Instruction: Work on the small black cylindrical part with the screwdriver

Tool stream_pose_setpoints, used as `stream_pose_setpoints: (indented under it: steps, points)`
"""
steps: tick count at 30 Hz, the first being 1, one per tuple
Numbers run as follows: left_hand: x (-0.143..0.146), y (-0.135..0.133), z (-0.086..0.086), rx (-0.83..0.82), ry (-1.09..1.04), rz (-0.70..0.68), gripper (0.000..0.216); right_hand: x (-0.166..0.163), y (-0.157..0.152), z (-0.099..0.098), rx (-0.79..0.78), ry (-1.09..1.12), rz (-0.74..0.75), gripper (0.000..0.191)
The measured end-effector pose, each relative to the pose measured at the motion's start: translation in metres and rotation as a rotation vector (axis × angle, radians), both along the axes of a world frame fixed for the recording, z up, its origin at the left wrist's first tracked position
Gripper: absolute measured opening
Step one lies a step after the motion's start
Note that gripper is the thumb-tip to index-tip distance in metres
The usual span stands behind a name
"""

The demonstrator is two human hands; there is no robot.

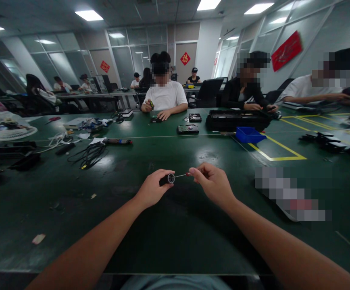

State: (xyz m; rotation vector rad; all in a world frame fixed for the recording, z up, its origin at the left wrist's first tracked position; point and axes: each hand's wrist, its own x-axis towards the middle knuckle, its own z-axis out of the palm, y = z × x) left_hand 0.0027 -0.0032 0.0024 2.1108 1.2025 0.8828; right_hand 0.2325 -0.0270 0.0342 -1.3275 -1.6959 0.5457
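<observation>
Head view, downward (hands close).

Lit from above by ceiling panels (89,15); room moderately dim. Soft glare patches on the green table (175,225) beyond the hands. Strong wide-angle bending toward frame edges. Centre sharp; far background soft. Several pixelated patches above and right of the table.

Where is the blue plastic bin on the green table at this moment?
In the head view, the blue bin sits on the green table ahead and right of the person's right hand, just before the long black case, beside the yellow taped lines.
</observation>
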Motion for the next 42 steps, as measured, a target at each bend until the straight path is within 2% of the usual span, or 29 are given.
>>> stream_pose_setpoints:
  steps: [5,9,13,18,23,31,35,37,42]
  points:
    - [-0.0012,0.0011,-0.0011,0.040,-0.010,-0.021,0.041,0.0007,-0.0007,-0.0011,0.035,0.058,0.122,0.018]
    - [-0.0005,0.0001,0.0004,0.042,-0.012,-0.030,0.041,0.0006,-0.0024,0.0010,0.046,0.039,0.198,0.019]
    - [0.0007,-0.0013,0.0021,0.045,-0.017,-0.049,0.039,0.0007,-0.0033,0.0019,0.051,0.010,0.138,0.030]
    - [0.0005,-0.0011,0.0013,0.053,-0.014,-0.048,0.041,0.0016,-0.0021,-0.0016,0.010,0.104,0.169,0.031]
    - [0.0013,-0.0014,0.0023,0.037,-0.010,-0.060,0.039,-0.0001,-0.0045,-0.0023,-0.021,0.063,0.144,0.032]
    - [0.0010,-0.0014,0.0011,0.032,-0.010,-0.054,0.041,0.0012,-0.0020,-0.0036,-0.005,0.129,0.164,0.018]
    - [0.0017,-0.0011,0.0008,0.032,-0.013,-0.073,0.039,0.0009,-0.0017,-0.0020,-0.016,0.074,0.156,0.025]
    - [0.0019,-0.0009,0.0008,0.036,-0.014,-0.075,0.039,0.0004,-0.0019,-0.0020,-0.037,0.127,0.153,0.024]
    - [0.0011,-0.0006,-0.0009,0.049,-0.019,-0.059,0.042,-0.0028,0.0016,-0.0020,-0.126,0.460,0.167,0.021]
